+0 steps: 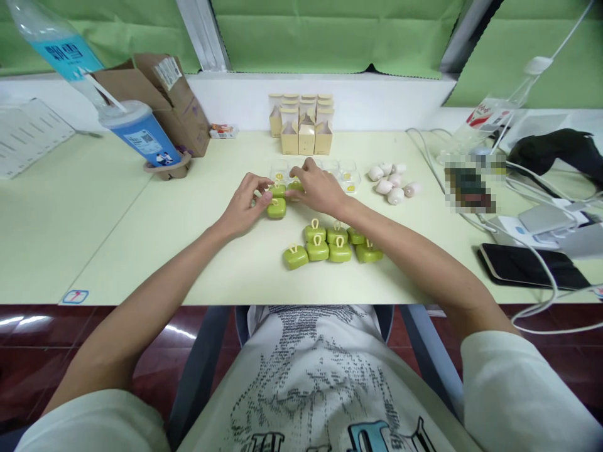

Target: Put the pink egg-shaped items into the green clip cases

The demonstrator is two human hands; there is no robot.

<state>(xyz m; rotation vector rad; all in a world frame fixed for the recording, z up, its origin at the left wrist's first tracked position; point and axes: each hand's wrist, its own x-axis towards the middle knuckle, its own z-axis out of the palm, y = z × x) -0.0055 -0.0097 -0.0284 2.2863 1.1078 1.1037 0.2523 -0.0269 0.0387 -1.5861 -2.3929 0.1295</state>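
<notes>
My left hand rests on the pale green table, its fingers curled and pinched on a small green case. My right hand lies just to the right, fingers bent down over another green case beside a clear plastic lid or tray. Nearer to me, several closed green cases with yellow loops sit in a cluster. More clear plastic pieces lie just past my right hand.
Small cream cartons stand in rows at the table's far edge. White rounded pieces lie to the right. A blue-labelled cup and a cardboard box are at the left. Phones, cables and a black cloth fill the right side.
</notes>
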